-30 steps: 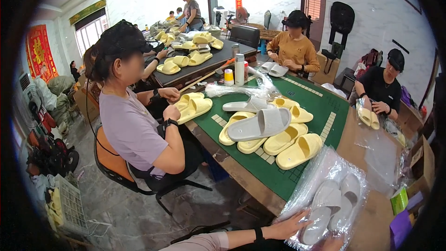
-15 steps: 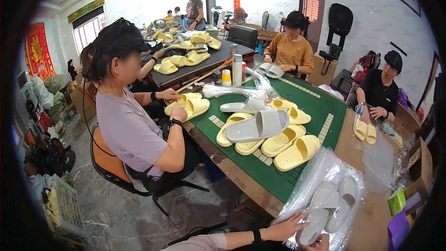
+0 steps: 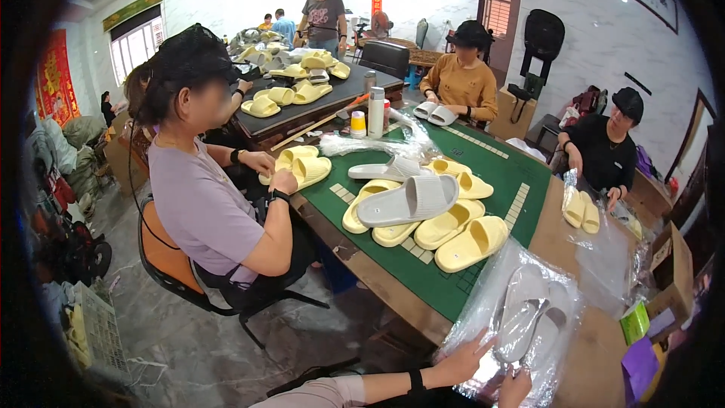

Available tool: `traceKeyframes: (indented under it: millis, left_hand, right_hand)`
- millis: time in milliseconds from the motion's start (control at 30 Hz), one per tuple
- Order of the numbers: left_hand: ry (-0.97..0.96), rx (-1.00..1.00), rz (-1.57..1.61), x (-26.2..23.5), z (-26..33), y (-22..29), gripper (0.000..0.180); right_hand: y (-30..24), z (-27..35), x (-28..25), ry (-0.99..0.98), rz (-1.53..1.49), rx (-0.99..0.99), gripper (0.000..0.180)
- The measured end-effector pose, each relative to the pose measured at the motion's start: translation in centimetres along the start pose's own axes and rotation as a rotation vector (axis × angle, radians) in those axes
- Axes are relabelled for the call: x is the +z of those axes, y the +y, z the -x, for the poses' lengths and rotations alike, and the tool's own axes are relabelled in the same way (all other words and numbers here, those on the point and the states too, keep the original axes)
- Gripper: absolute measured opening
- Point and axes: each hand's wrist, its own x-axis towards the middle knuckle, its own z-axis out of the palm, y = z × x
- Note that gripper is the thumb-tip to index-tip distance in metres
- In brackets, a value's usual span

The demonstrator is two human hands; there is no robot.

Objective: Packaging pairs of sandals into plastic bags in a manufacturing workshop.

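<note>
A pair of grey slippers (image 3: 521, 325) lies inside a clear plastic bag (image 3: 568, 295) at the table's near right corner. My left hand (image 3: 462, 361) rests at the bag's left side, its fingers stretched out against the film beside the slippers. My right hand (image 3: 515, 388) is at the near edge of the bag, fingertips closed on the film by the slippers' near ends; its lower part is cut off by the frame. Just beyond the bag lies a pile of yellow slippers (image 3: 472, 244) with a large grey slipper (image 3: 408, 202) on top.
The green-topped table (image 3: 362, 268) carries more plastic bags (image 3: 362, 143), bottles and a cup. A seated person (image 3: 215, 196) on the left handles yellow slippers. Two others sit across, one with bagged yellow slippers (image 3: 580, 211). Cardboard boxes (image 3: 672, 272) and a purple packet (image 3: 640, 366) stand right.
The grey slippers have slid deeper into the bag, their near ends now under the film. My right hand has shifted slightly left. The view has turned a little; the far person has turned.
</note>
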Motion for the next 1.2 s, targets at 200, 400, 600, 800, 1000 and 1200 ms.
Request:
traceKeyframes:
  millis: [200, 400, 600, 800, 1000, 1200]
  left_hand:
    - [-0.180, -0.146, -0.042, 0.5, 0.3, -0.1, 0.066]
    - [-0.395, -0.169, -0.092, -1.7, 0.1, 3.0, 0.040]
    - [-0.492, -0.285, 0.865, -3.8, 0.2, 0.3, 0.041]
    - [-0.396, -0.466, 1.234, -5.4, 0.8, -0.7, 0.040]
    - [-0.191, -0.242, 1.163, -3.9, 2.2, -2.7, 0.053]
    - [-0.385, 0.044, 0.249, -3.9, 0.7, -1.0, 0.047]
  right_hand:
    - [-7.2, 6.2, -8.0, 0.068, -0.351, -0.086, 0.026]
    - [-7.7, 5.4, -9.9, 0.160, 0.334, -0.414, 0.117]
    - [-7.8, 2.7, -7.5, 0.064, 0.255, -0.595, 0.110]
    - [-6.1, 2.8, -5.8, 0.225, 0.193, -0.255, 0.086]
    - [-4.8, 3.1, -3.4, 0.308, 0.218, -0.470, 0.030]
    - [-3.8, 3.9, -8.4, 0.454, -0.341, -0.173, 0.028]
